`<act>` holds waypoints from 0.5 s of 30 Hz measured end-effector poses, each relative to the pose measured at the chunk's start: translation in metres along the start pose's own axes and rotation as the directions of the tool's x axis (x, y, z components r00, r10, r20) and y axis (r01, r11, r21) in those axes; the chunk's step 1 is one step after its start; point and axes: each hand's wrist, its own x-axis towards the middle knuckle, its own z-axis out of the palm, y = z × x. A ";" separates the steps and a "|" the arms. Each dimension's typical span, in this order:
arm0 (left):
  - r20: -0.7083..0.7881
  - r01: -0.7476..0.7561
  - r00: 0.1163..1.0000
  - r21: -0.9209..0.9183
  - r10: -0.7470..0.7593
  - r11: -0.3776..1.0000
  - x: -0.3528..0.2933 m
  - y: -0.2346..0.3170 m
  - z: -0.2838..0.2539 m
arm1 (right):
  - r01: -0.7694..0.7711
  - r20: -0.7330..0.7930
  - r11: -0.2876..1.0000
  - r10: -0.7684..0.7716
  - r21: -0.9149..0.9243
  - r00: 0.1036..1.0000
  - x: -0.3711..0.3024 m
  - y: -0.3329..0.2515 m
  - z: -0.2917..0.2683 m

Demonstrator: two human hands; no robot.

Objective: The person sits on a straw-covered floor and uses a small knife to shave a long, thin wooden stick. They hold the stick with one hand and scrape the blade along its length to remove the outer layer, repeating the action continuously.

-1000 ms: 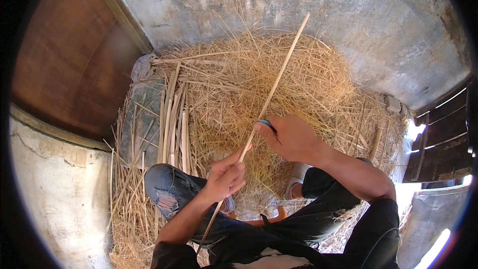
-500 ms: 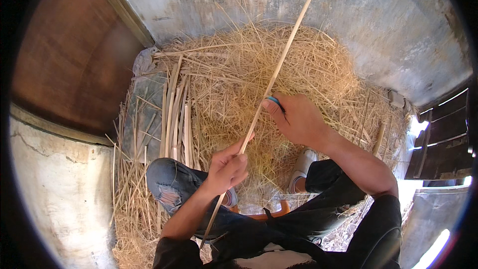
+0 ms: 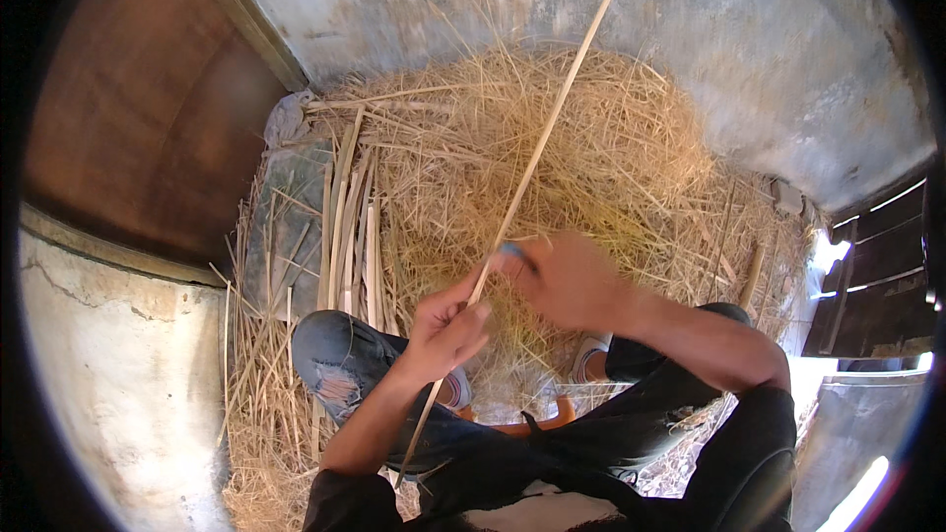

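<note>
A long, thin, pale bamboo-like strip [image 3: 543, 143] runs slantwise from beside my lap up toward the far wall. My left hand [image 3: 448, 335] grips it near its lower part, thumb and fingers wrapped round it. My right hand [image 3: 576, 286] is blurred by motion and closed on a small blue-and-dark tool [image 3: 513, 253]. The tool sits against or just beside the strip, a little above my left fingers. Its exact shape is hidden by the hand and the blur.
Shavings and straw-like scraps [image 3: 631, 138] cover the floor. Several pale strips [image 3: 345, 227] lie in a bundle at left, beside a flat grey-green slab [image 3: 286, 192]. A plastered wall [image 3: 690, 30] stands ahead, a brown panel [image 3: 138, 108] at left. An orange low seat [image 3: 537, 424] shows beneath me.
My right hand has slid down the strip toward my left hand, with the blue-and-dark tool in it. The left hand keeps its place, and the strip has barely shifted.
</note>
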 end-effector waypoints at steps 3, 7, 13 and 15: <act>-0.037 0.028 0.999 -0.021 -0.029 0.999 0.001 0.002 0.002 | -0.059 0.054 0.985 0.051 0.164 0.997 0.014 0.005 -0.013; -0.047 0.042 0.998 -0.004 -0.042 0.999 0.003 0.000 -0.001 | 0.070 0.008 0.964 -0.075 0.257 0.997 -0.005 0.003 0.015; -0.020 0.016 1.000 -0.042 -0.017 0.999 0.001 -0.007 -0.001 | 0.024 0.142 0.952 -0.071 0.305 0.987 -0.001 0.000 0.002; 0.010 0.011 1.000 -0.068 -0.010 0.998 -0.002 -0.009 -0.004 | 0.024 0.187 0.939 -0.093 0.343 0.978 0.001 0.007 0.004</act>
